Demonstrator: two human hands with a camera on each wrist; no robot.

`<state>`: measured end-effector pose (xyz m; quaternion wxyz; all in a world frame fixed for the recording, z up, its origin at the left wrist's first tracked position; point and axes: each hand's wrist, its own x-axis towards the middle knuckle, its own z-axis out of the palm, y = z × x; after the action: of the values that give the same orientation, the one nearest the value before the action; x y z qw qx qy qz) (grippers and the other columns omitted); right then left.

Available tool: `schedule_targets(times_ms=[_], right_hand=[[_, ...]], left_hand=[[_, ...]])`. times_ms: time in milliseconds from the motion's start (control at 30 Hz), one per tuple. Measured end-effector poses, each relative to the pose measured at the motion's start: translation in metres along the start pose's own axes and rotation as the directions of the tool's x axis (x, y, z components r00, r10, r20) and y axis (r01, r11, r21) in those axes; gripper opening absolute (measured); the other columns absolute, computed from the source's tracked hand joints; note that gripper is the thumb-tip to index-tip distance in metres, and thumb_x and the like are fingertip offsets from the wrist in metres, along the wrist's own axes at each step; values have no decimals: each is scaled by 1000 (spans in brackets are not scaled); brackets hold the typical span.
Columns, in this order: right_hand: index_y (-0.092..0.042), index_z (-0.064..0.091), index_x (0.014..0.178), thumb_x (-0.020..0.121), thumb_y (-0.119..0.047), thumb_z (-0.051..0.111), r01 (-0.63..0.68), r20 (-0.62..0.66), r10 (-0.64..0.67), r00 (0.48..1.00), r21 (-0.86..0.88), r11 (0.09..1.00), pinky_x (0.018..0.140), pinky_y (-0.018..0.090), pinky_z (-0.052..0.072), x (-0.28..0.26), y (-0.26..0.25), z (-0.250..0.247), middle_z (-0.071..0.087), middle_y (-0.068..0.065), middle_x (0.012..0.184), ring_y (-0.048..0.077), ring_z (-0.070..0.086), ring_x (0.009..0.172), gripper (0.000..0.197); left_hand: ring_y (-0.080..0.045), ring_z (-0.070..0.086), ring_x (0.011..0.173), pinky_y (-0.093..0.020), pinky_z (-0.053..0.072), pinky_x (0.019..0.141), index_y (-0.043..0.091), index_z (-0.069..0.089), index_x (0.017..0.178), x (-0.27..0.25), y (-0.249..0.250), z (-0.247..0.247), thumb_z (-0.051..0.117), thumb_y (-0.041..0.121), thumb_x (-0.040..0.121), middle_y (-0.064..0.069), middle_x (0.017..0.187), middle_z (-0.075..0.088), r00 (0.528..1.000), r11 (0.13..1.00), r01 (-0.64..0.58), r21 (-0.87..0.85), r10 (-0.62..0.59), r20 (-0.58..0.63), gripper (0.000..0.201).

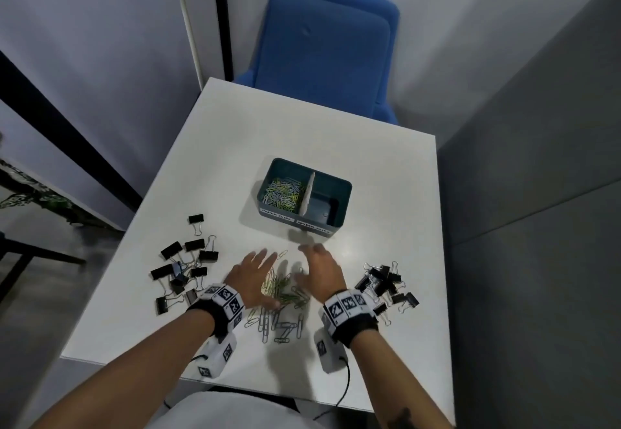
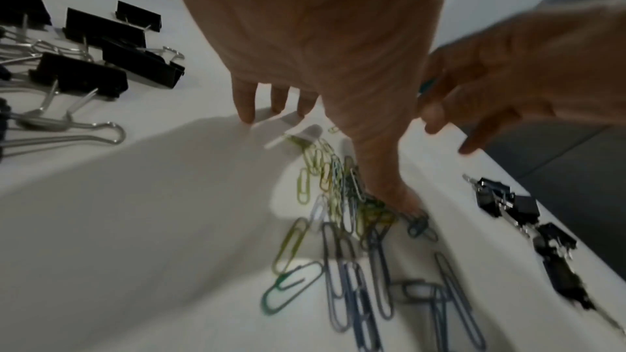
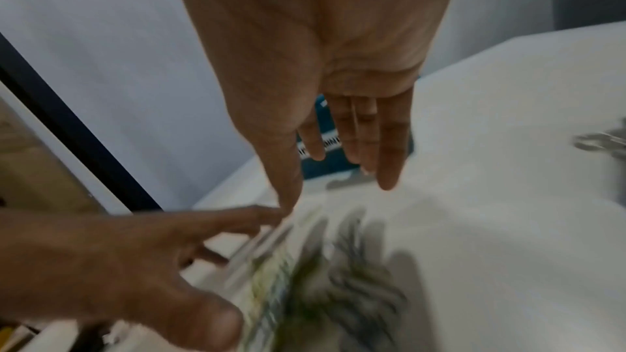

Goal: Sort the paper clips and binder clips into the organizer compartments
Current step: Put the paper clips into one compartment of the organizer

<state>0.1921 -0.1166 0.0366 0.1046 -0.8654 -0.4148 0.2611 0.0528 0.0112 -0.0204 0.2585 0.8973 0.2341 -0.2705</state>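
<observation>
Black binder clips [image 1: 183, 262] in two heaps; one two-compartment organizer [image 1: 304, 193].

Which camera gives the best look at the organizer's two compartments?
The head view: the organizer shows whole from above, its left compartment holding paper clips, its right one looking empty. The right wrist view catches only a blurred strip of its labelled front behind the fingers. The left wrist view shows a mere teal sliver.

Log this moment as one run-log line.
left hand: open, on paper clips | right hand: open, beside pile | organizer: paper clips in left bin, right bin empty | binder clips: unsorted
</observation>
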Motion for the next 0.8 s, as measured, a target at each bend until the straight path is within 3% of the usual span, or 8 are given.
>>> schedule_targets(times_ms=[100,200,333,433,533,600,700,800], right_hand=[[-25,18,151,77,-44,75,-78,201,90,975,-68,995,104,47,43,-15,26,33,17,9,157,32,24,140,96],[-29,12,152,76,-46,74,-39,217,70,974,-142,989,110,50,35,-26,32,54,5,8,162,32,11,146,99],[-26,11,153,81,-44,70,75,210,-43,977,-150,986,111,52,31,-44,22,71,7,9,161,33,11,147,94],[-22,28,148,83,-35,71,96,156,-94,983,-10,995,108,46,38,-54,24,73,26,9,155,32,26,141,78],[-23,35,142,78,-36,76,-3,64,-1,998,59,998,92,39,51,-63,40,74,37,7,143,27,40,127,78],[-23,35,140,71,-39,80,-104,70,100,993,50,993,79,36,54,-67,48,75,40,7,132,24,43,115,84],[-23,31,137,63,-41,85,-171,129,167,978,26,985,76,38,54,-71,52,80,37,7,122,25,45,106,94],[-21,31,138,69,-24,83,-168,104,161,982,66,984,77,35,53,-69,42,91,39,7,120,27,53,102,86]], left_hand=[[-25,-19,145,-49,7,117,28,-12,151,1,5,10,62,76,66,1,157,-24,996,986,-70,153,60,68,123],[-25,-16,145,-48,7,117,25,-8,151,-3,8,23,64,71,69,1,158,-20,982,957,-185,224,172,74,118],[-26,1,147,-46,20,116,19,6,152,-15,11,32,67,59,74,-1,161,-1,944,908,-327,262,325,52,106],[-32,29,140,-47,39,104,17,29,146,-26,0,36,75,46,72,-10,154,28,910,897,-376,233,405,-89,92],[-33,41,129,-45,46,95,16,28,146,-42,-11,38,75,49,72,-13,148,36,926,945,-265,193,305,-224,94],[-30,34,130,-41,44,95,14,13,151,-51,-17,39,72,56,72,-11,149,26,973,982,-127,136,150,-176,107],[-27,33,125,-39,48,86,11,2,151,-57,-17,43,74,55,69,-11,144,22,994,996,-44,82,53,-99,117],[-26,43,116,-38,50,81,11,7,150,-54,-5,46,76,43,75,-11,136,29,994,998,-58,37,61,-93,107]])
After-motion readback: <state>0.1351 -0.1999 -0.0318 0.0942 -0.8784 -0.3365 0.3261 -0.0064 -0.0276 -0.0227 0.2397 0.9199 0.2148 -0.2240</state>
